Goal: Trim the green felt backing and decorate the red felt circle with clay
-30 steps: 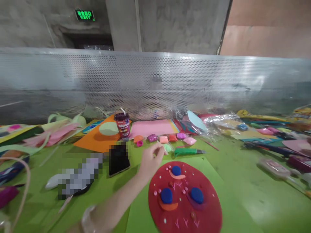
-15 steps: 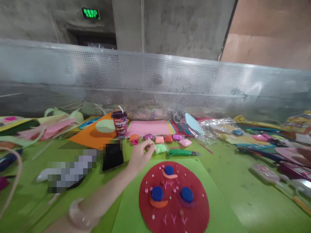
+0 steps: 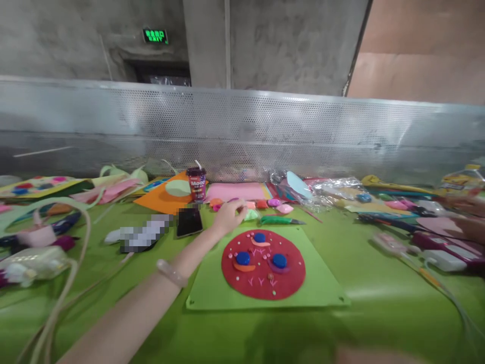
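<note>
My left hand [image 3: 228, 217] reaches across the table with its fingers curled and pinched together, among small packets of coloured clay. Its fingertips are right beside a light green clay packet [image 3: 251, 215]; whatever they grip is too small to make out. A green craft knife [image 3: 278, 221] lies just right of that packet. Nearer to me, a red disc [image 3: 261, 283] rests on a light green sheet [image 3: 212, 296] and carries blue clay rounds, curved clay strips and pink marks. At the bottom edge, a blurred skin-coloured patch, probably my right hand [image 3: 375, 355], shows no fingers.
A drink cup [image 3: 197, 186] with a straw stands behind a black phone [image 3: 190, 222]. Cables [image 3: 85, 242] and a power strip [image 3: 34, 263] lie at left. At right are a pink charger [image 3: 388, 243] and another person's hand [image 3: 472, 227]. A perforated metal barrier [image 3: 242, 131] runs behind.
The view has shifted, showing more of the table's near side and the whole red disc. My left hand stays by the light green packet. A blurred skin-coloured patch has appeared at the bottom right.
</note>
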Action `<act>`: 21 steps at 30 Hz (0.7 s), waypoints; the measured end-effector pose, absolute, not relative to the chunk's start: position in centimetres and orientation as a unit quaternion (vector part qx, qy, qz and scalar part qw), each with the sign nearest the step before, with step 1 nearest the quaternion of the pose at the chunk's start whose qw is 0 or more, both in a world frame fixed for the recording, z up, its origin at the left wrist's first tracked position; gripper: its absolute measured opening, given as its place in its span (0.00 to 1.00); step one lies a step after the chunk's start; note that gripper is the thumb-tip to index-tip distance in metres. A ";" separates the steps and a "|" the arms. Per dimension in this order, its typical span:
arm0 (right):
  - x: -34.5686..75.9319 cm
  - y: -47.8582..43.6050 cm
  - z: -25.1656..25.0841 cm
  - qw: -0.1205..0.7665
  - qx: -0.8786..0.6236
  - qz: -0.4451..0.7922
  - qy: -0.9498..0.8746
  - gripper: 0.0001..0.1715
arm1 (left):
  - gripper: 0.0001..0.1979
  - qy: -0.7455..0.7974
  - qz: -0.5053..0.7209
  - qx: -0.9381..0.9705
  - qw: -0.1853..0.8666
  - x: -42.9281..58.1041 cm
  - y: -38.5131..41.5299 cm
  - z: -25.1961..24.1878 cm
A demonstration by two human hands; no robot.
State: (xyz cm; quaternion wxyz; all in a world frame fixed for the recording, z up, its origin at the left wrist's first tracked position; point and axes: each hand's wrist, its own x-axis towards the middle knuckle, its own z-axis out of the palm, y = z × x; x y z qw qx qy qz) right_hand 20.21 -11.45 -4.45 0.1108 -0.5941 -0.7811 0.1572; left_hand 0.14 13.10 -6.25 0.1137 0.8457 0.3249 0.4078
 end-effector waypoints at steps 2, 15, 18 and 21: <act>19.7 -8.3 -2.7 0.148 -0.592 0.130 -0.782 0.12 | 0.11 0.319 0.398 0.852 0.119 0.8 12.7 -5.8; 17.8 6.9 -3.2 0.329 -0.478 0.033 -0.814 0.11 | 0.12 0.287 0.370 0.870 0.153 0.8 11.8 -5.6; 18.2 7.0 -4.2 0.340 -0.461 0.042 -0.819 0.11 | 0.12 0.279 0.367 0.873 0.161 0.8 11.6 -5.8; 18.7 7.3 -4.9 0.342 -0.450 0.043 -0.824 0.12 | 0.12 0.271 0.362 0.877 0.164 1.1 11.3 -6.0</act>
